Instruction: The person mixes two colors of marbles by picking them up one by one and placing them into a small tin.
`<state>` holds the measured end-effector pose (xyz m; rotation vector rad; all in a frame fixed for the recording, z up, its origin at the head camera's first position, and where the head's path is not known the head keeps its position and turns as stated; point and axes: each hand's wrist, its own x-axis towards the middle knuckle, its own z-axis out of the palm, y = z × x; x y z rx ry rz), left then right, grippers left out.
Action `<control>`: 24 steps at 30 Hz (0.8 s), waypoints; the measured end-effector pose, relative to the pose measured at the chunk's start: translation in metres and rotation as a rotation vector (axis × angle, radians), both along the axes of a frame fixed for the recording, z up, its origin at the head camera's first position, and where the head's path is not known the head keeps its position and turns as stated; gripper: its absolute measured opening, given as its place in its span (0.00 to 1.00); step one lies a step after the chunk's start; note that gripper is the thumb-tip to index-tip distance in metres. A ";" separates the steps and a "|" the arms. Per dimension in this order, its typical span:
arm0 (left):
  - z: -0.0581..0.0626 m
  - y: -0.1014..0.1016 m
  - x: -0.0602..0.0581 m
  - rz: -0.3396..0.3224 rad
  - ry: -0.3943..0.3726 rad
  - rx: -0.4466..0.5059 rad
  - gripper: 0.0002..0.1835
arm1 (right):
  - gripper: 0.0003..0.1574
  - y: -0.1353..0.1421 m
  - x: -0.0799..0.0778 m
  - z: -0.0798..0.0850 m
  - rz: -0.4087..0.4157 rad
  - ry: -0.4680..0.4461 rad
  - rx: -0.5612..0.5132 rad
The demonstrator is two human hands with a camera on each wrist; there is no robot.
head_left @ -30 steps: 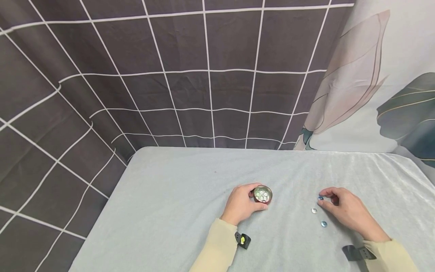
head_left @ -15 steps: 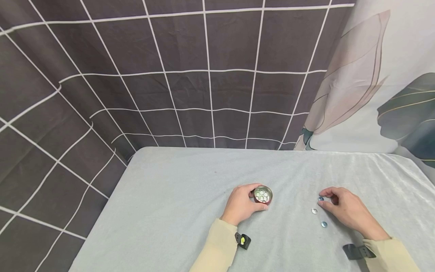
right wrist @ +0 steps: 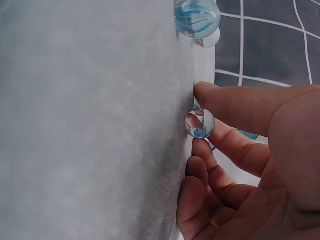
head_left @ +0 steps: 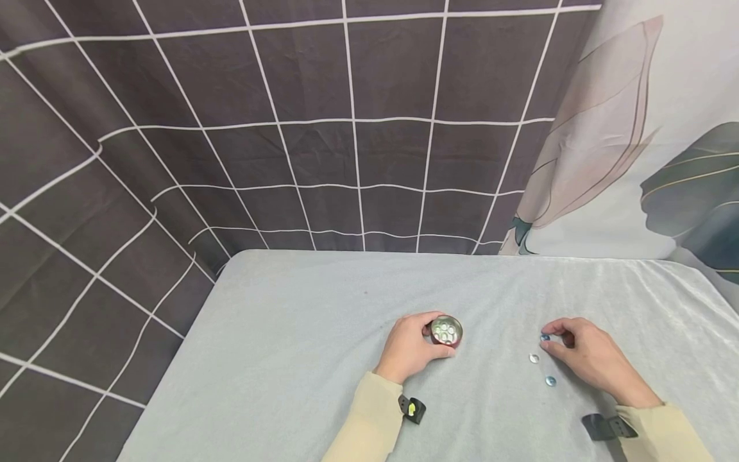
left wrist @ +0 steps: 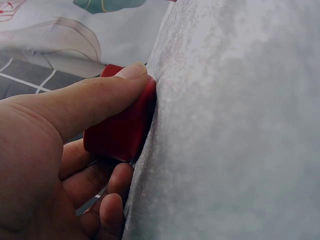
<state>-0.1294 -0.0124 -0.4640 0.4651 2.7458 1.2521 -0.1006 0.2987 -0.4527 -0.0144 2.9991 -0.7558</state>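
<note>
In the head view my left hand [head_left: 412,343] holds a small round tin [head_left: 456,319] standing on the cloth, thumb and fingers about its side. Several round glassy marbles [head_left: 445,330] lie inside; the tin's red outer wall [left wrist: 120,132] shows in the left wrist view. My right hand [head_left: 589,353] is low on the cloth, with a blue marble [head_left: 545,337] between thumb and index fingertips. The right wrist view also shows a clear marble with a blue fleck [right wrist: 200,123] close by the fingers. Nearer me are a clear marble [head_left: 534,359] and a blue one [head_left: 551,381].
A pale grey cloth [head_left: 277,359] covers the table. Behind it hangs a dark curtain with a white grid [head_left: 312,154], and at right a white leaf-print curtain [head_left: 606,212]. Each wrist bears a black strap, the left one [head_left: 412,409] and the right one [head_left: 609,428].
</note>
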 end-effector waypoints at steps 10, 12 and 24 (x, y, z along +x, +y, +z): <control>0.000 0.000 0.000 -0.004 0.007 -0.002 0.31 | 0.13 -0.001 -0.001 0.002 0.006 0.011 0.000; 0.000 0.000 0.000 -0.004 0.008 0.000 0.31 | 0.13 -0.001 0.000 0.003 0.006 0.013 -0.001; 0.000 0.000 0.000 -0.002 0.003 -0.003 0.30 | 0.11 0.000 0.000 0.000 0.007 0.038 0.000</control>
